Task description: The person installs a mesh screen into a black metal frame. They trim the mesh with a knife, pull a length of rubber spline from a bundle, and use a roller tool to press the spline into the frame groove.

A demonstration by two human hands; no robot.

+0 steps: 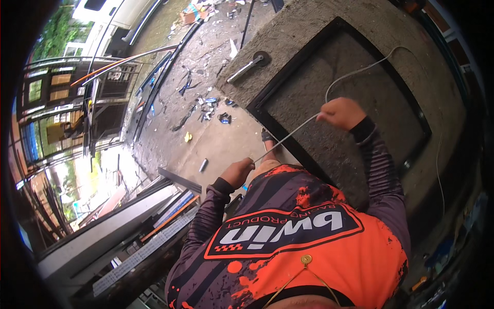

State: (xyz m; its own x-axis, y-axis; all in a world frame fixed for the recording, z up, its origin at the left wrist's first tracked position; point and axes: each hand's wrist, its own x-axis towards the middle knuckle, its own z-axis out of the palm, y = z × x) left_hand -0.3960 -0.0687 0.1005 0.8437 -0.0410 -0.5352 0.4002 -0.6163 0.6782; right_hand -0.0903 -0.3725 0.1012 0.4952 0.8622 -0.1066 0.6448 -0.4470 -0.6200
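A thin grey cord (290,135) runs taut between my two hands. Its lower end is pinched in my left hand (239,172), beside my shirt. My right hand (343,113) is closed around the cord above the black frame (293,65). Past that hand the cord loops up over the far part of the frame and trails down the right side of the work surface. The frame lies flat and has one curved side; I cannot tell whether mesh fills it. A roller tool with a dark wheel and pale handle (247,69) lies beyond the frame's left corner.
The frame rests on a rough, sandy work surface (303,20). Scraps and litter (208,105) cover the floor to the left, with a small cylinder (204,165) nearer me. Long metal profiles (164,87) lie farther left, and a rack of strips (149,247) stands at lower left.
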